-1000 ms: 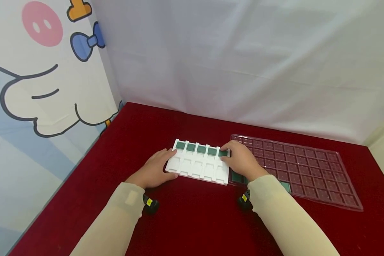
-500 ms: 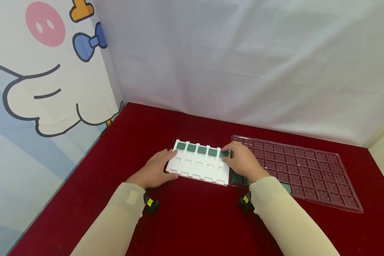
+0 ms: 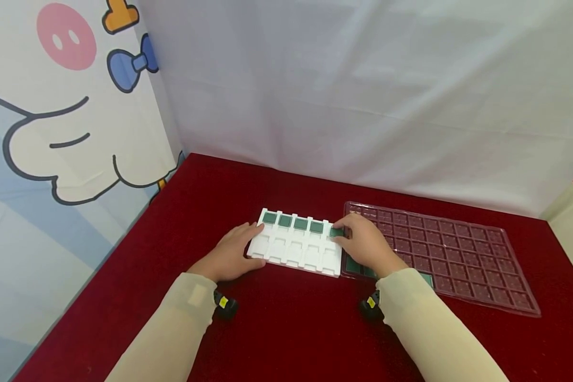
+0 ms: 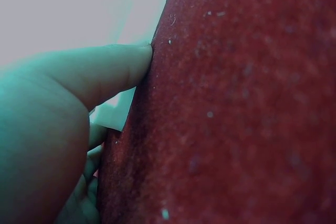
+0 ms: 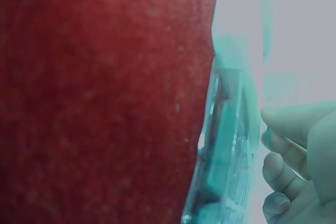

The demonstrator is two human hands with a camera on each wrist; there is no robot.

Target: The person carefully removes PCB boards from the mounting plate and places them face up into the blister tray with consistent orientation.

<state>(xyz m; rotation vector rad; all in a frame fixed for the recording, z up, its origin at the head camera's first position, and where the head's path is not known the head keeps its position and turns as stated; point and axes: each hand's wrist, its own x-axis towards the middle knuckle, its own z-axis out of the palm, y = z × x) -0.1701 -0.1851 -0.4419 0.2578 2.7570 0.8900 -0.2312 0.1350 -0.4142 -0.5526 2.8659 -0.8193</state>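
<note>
A white tray (image 3: 294, 248) with two rows of slots lies on the red table, and thin green square chips (image 3: 301, 224) sit along its far row. My left hand (image 3: 231, 252) holds the tray's left end, the thumb on the near edge and the fingers along the far-left side. In the left wrist view the thumb (image 4: 121, 69) presses the tray's edge. At the far-right slot my right hand (image 3: 365, 241) pinches a green chip (image 3: 336, 232) between thumb and forefinger. The right wrist view shows only a thin green edge between those fingers.
A clear plastic tray (image 3: 451, 252) with many square pockets stands against the white tray's right end. Several green chips (image 3: 354, 265) lie in its near row, partly under the right arm. A white cloth (image 3: 363, 106) hangs behind the table.
My right hand has shifted slightly to the right, and more of the green chip at its fingertips shows. The left hand and the white tray stay in place.
</note>
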